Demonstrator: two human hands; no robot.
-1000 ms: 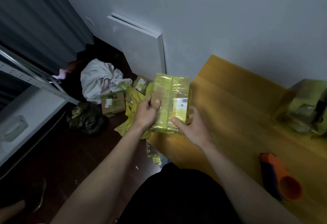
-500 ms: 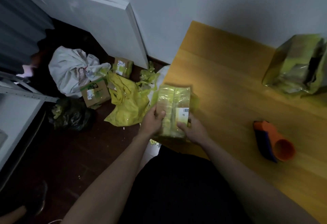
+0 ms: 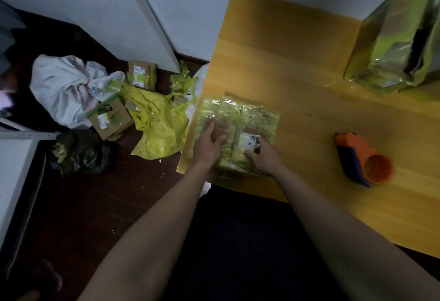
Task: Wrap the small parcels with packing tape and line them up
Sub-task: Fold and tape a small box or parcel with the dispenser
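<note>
Holding the taped parcel (image 3: 234,131) at the table (image 3: 297,67) near corner, left hand (image 3: 207,149) and right hand (image 3: 264,158) are curling fingers round it; setting it down squarely is advisable.

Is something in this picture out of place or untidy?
Yes. Crumpled yellow plastic wrap and two small cardboard boxes lie scattered on the dark floor beside the wooden table, not lined up.
</note>
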